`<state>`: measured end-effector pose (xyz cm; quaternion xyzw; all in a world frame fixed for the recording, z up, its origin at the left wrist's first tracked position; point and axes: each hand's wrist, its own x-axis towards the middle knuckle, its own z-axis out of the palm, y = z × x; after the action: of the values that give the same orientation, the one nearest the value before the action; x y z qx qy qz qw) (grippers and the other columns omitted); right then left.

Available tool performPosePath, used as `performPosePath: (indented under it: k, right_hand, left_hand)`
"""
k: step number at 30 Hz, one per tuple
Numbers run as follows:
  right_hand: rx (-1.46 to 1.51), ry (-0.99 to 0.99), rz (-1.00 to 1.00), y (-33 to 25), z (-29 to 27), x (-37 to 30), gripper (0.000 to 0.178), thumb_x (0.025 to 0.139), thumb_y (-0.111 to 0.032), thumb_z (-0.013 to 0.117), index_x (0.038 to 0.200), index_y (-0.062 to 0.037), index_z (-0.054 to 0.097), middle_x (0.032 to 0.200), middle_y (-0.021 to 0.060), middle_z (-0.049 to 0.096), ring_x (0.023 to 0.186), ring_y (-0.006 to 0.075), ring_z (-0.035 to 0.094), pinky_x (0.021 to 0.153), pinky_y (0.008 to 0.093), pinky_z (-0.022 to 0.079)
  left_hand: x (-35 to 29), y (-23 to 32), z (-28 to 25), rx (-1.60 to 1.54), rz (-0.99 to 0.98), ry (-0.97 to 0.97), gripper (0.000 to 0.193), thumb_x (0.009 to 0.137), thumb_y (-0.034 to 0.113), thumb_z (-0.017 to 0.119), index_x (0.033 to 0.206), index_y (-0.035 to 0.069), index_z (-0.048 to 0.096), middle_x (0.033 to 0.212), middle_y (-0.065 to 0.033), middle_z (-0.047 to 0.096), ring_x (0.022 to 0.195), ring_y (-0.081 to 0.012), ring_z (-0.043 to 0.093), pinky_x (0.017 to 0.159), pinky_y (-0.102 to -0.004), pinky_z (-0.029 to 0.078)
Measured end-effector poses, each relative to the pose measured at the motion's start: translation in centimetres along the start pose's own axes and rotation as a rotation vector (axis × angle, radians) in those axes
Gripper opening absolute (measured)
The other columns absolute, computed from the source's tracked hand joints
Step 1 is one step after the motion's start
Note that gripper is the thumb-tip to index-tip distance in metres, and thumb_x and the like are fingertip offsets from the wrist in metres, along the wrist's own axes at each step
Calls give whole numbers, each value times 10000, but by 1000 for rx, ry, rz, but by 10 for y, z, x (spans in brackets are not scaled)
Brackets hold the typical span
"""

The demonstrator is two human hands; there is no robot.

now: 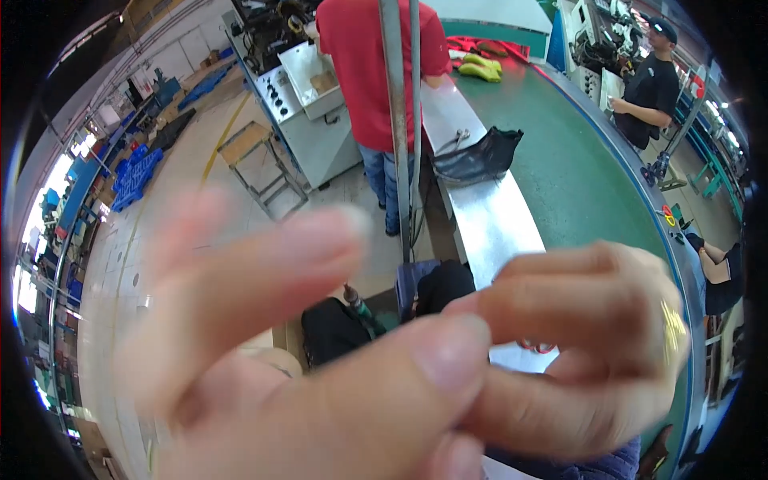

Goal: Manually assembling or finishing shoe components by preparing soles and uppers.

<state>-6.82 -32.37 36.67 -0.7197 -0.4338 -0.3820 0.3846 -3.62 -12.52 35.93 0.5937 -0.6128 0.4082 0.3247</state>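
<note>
Close up and blurred, my left hand (312, 396) fills the lower left of the head view. Its index finger stands well apart from the thumb, and nothing shows between them. The thumb tip meets the fingertips of my right hand (588, 344), whose fingers are curled into a pinch; anything held there is hidden. A shiny gold-coloured band (672, 326) shows at the right hand's edge. Beyond the hands, a black leather boot piece (480, 158) lies on the metal ledge (500, 228). Partly behind my left hand is a green and silver tool (362, 308).
A green conveyor belt (552, 152) runs along the right, carrying yellow-green pieces (482, 68). Metal posts (396, 104) rise ahead. A person in red (364, 72) stands beyond them; another in black (652, 88) is across the belt. A wooden stool (254, 160) stands left.
</note>
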Motion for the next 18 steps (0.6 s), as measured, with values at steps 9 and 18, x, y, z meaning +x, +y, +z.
performPosePath:
  k: [9,18]
  right_hand:
    - [-487,-175,190,-5,-16,5,243,739,-262,644,929,-132,565,746,35,544,601,174,473,578,310,363]
    - [-565,-370,124,-6,-8,36,191,775,-309,514,800,-123,476,704,56,452,593,182,396,561,321,309]
  left_hand:
    - [-6,-3,-22,241,65,-98,292,919,348,502,979,68,557,1068,-183,574,984,-327,588,868,-468,472]
    - [16,-4,-20,502,253,-169,174,923,229,525,942,59,558,1023,-158,549,916,-270,583,807,-379,497]
